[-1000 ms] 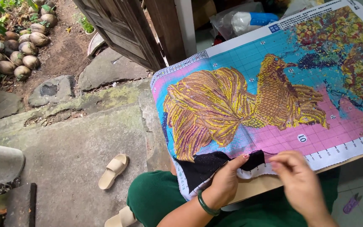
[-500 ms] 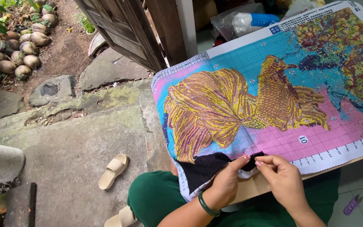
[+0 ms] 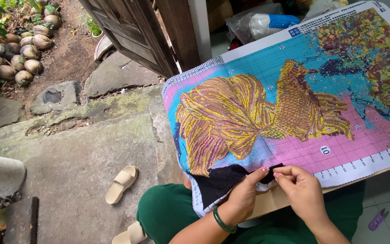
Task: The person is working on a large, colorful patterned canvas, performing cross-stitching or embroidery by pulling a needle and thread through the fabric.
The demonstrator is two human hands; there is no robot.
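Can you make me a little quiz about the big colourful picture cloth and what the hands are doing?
1. True or false: both hands meet at the near edge of the cross-stitch canvas.
2. What is on the left hand's wrist? A) a watch B) a green bangle C) nothing
3. Fill in: the right hand pinches at the ____ patch of stitching.

Key
1. True: their fingertips come together at the edge nearest the person.
2. B
3. Black. What the fingers grip is too small to tell.

Bonus look: a beige sandal lies on the concrete beside the person.
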